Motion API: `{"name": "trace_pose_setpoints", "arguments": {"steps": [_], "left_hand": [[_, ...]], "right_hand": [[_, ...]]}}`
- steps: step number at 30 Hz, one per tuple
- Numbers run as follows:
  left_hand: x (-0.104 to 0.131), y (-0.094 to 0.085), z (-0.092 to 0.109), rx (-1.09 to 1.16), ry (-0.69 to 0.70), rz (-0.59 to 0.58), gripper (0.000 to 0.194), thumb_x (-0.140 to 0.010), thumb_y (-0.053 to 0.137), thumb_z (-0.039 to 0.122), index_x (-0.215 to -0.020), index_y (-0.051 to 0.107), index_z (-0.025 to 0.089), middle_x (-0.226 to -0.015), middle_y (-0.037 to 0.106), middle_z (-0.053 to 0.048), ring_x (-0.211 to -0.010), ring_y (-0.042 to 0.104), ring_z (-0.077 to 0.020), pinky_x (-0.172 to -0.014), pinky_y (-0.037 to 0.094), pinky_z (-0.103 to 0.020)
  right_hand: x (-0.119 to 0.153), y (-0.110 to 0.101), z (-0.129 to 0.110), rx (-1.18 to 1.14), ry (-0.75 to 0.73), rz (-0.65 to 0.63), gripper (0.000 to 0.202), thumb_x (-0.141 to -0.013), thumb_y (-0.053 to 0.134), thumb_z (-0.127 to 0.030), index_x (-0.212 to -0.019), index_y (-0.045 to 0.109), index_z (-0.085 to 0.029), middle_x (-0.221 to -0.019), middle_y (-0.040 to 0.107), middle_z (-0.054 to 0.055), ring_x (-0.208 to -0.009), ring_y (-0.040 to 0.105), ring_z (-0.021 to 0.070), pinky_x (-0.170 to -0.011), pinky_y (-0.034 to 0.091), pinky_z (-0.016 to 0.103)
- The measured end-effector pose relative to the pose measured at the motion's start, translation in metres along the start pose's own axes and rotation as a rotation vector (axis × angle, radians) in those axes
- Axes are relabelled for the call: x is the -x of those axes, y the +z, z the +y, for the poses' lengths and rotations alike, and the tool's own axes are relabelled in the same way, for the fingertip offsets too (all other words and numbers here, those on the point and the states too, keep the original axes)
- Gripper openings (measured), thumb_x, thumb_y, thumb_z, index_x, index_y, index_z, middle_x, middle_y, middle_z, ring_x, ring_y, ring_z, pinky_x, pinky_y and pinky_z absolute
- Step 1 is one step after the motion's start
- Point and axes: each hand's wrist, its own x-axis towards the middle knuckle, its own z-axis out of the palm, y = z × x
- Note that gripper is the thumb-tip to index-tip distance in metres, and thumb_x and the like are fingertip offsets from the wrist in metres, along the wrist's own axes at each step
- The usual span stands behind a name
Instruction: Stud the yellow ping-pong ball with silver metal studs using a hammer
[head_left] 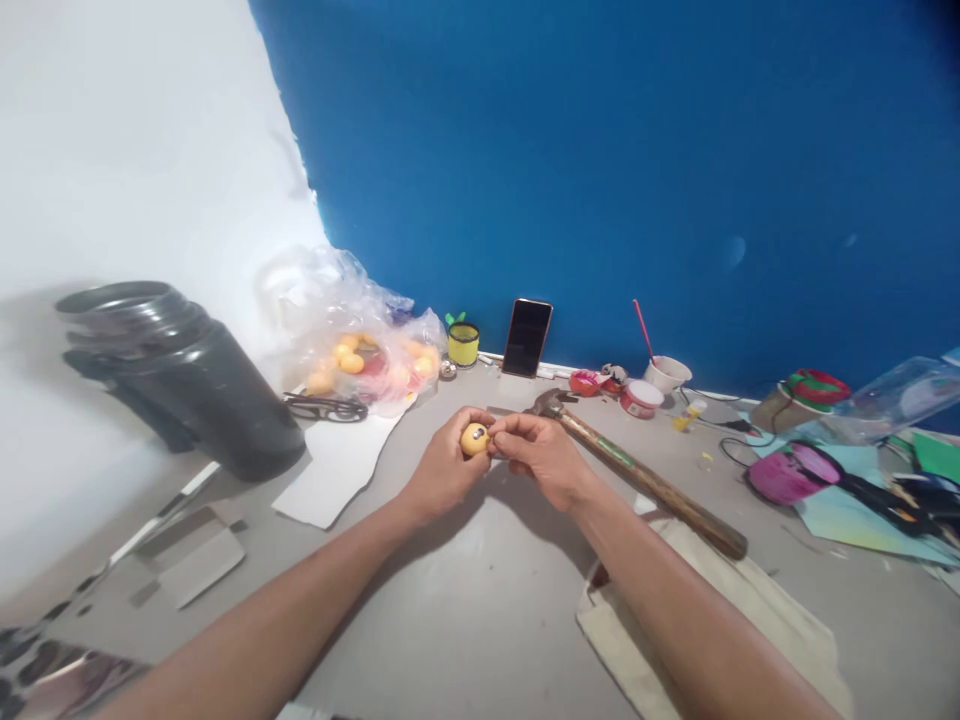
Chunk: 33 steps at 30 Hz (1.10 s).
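Your left forearm (300,610) and right forearm (675,600) angle inward over the counter (480,630), between the dark bottle (187,380) at left and the hammer (652,490) at right. Your left hand (442,470) curls around the yellow ball (472,440), fingers clamped on it, its black-and-white eye detail (478,434) facing up. Your right hand (551,462) meets it from the other side, palm down, fingers drawn together at the ball's edge; you can't tell whether they pinch anything small. It looks like close fingertip work on the ball, calling for a steady left hold and light right-hand pressure.
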Motion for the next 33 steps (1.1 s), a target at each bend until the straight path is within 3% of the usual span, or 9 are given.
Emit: {"name": "trace_pose_setpoints", "arguments": {"steps": [15, 26, 33], "left_hand": [[0.001, -0.001, -0.012, -0.311, 0.132, 0.006, 0.013, -0.079, 0.059, 0.016, -0.090, 0.062, 0.021, -0.090, 0.066, -0.003, -0.080, 0.060, -0.0194, -0.073, 0.043, -0.029], [0.003, 0.001, -0.017, -0.444, 0.117, 0.003, 0.006, -0.085, 0.054, 0.019, -0.089, 0.058, 0.021, -0.094, 0.063, -0.005, -0.083, 0.059, -0.0205, -0.073, 0.043, -0.032], [0.004, 0.001, -0.017, -0.536, 0.125, 0.001, 0.012, -0.086, 0.050, 0.014, -0.092, 0.057, 0.021, -0.096, 0.063, -0.004, -0.086, 0.061, -0.0204, -0.074, 0.046, -0.032]], "right_hand": [[-0.002, -0.002, 0.009, -0.043, 0.067, -0.012, 0.037, -0.060, 0.092, -0.045, -0.073, 0.072, -0.018, -0.073, 0.069, 0.002, -0.062, 0.051, 0.0099, -0.052, 0.029, 0.022], [-0.003, 0.006, 0.012, -0.093, 0.091, 0.034, 0.043, -0.055, 0.094, -0.048, -0.068, 0.069, -0.017, -0.072, 0.065, 0.001, -0.062, 0.048, 0.0096, -0.050, 0.025, 0.022], [-0.002, 0.009, 0.014, -0.165, 0.123, 0.052, 0.048, -0.049, 0.098, -0.048, -0.068, 0.068, -0.015, -0.068, 0.061, 0.000, -0.063, 0.046, 0.0087, -0.049, 0.024, 0.020]]}}
